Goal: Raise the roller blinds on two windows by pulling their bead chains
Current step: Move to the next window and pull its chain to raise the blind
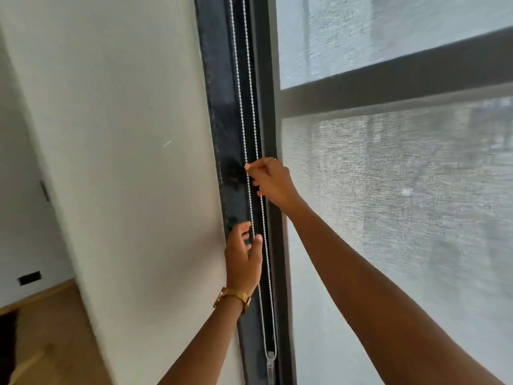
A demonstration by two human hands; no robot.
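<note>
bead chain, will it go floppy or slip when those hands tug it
The bead chain probably stays taut: its loop runs into a clear holder below. The beads likely give grip, so the right hand pinching it and the left hand shouldn't slip much.

Single view, head-worn, wide-angle. Faces forward and slightly upward along the window frame (266, 107), close to it. Verticals bowed and leaning by lens distortion. White wall (125, 162) across centre left of the frame; blind fabric (402, 204) across the whole right side. Bead chain (244, 107) down the centre, near enough for single beads to show. Both forearms entering from the lower edge, left hand (244, 257) low centre, right hand (270, 182) above it. Wooden floor (55, 329) in the lower left corner. No second view, no shared ground.
</note>
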